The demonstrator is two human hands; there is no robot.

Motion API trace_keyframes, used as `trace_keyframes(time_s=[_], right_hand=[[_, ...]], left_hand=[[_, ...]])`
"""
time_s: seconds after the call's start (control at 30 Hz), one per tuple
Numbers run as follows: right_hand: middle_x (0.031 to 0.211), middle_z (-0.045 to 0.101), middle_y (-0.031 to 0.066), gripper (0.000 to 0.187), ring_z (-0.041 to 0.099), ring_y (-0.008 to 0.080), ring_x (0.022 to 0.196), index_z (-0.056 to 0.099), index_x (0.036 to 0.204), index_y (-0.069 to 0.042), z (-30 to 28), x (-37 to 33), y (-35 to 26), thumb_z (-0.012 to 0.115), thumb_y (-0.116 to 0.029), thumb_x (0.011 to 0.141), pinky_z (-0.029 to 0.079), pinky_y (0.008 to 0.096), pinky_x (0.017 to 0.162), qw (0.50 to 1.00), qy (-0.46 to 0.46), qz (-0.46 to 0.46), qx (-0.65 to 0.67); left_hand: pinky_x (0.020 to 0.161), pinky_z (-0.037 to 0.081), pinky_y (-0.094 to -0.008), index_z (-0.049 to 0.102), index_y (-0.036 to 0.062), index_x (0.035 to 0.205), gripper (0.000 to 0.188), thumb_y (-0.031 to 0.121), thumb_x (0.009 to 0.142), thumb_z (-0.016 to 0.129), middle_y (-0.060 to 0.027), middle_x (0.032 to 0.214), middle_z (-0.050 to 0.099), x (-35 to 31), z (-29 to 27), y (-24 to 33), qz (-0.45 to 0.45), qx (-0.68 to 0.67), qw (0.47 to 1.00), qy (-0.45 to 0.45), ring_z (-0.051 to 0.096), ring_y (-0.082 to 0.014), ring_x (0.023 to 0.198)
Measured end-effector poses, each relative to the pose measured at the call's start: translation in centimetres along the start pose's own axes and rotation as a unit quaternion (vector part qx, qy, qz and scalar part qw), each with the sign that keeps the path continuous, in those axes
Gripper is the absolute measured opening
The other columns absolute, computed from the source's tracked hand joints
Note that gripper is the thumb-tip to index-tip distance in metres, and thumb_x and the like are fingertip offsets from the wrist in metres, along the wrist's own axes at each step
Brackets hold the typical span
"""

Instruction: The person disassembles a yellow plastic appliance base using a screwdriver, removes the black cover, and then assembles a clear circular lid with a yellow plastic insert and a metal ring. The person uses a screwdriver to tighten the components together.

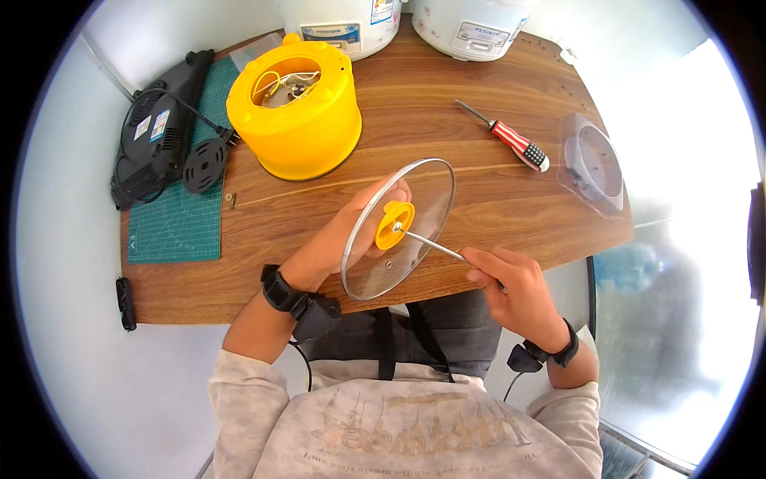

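A round glass pot lid (427, 211) with a metal rim is tilted up on edge above the front of the table. My left hand (339, 231) is behind it, partly seen through the glass, with its fingers round the yellow knob (386, 233). In my right hand (511, 286) is a screwdriver with a long metal shaft (435, 246); the fingers hide most of its handle. The shaft's tip meets the screw at the middle of the knob, on the lid's inner side.
On the wooden table (399, 112) stand a yellow appliance housing (315, 132) with wires inside and two white cookers (471, 32). A red, white and black screwdriver (519, 145), clear plastic packaging (592, 164), a green cutting mat (175, 239), a black appliance (163, 128) and small fasteners (230, 199) lie around.
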State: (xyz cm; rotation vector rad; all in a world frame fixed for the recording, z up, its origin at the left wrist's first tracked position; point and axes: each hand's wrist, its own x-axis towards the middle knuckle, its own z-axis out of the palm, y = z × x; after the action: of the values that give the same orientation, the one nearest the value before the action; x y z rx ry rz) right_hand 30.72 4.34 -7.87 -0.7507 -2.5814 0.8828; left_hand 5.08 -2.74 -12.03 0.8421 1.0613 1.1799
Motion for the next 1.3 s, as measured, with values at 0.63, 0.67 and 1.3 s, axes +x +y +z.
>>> trace_keyframes(time_s=[0.63,0.67,1.3], right_hand=[[0.089,0.068,0.0157,0.022,0.063,0.0376,0.079,0.06,0.109,-0.007,-0.6,3.4,3.7,0.069,-0.018,0.093,0.047,0.0435,0.071,0.968,0.171,0.104,-0.152],[0.089,0.068,0.0146,0.021,0.063,0.037,0.078,0.058,0.107,-0.008,-0.3,3.6,4.5,0.069,-0.018,0.092,0.047,0.0435,0.071,0.964,0.162,0.106,-0.184],[0.098,0.064,0.01,0.027,0.063,0.0322,0.089,0.064,0.108,-0.008,1.9,5.7,7.5,0.074,-0.02,0.086,0.05,0.0422,0.078,0.955,0.166,-0.021,-0.245]], left_hand=[[0.047,0.03,-0.0204,0.051,0.0123,0.107,0.027,0.038,0.109,0.044,0.0013,0.076,0.046,1.0,-1.6,-0.6,0.061,-0.082,0.994,0.033,0.039,-0.0064,0.056],[0.048,0.031,-0.0203,0.051,0.0126,0.107,0.027,0.038,0.11,0.043,0.001,0.077,0.046,1.1,-1.7,-0.7,0.069,-0.082,0.994,0.032,0.04,-0.0065,0.058],[0.05,0.039,-0.0227,0.05,0.0142,0.111,0.02,0.033,0.111,0.042,0.0004,0.083,0.052,0.7,-1.5,-0.2,0.014,-0.177,0.984,-0.017,0.046,-0.0082,0.062]])
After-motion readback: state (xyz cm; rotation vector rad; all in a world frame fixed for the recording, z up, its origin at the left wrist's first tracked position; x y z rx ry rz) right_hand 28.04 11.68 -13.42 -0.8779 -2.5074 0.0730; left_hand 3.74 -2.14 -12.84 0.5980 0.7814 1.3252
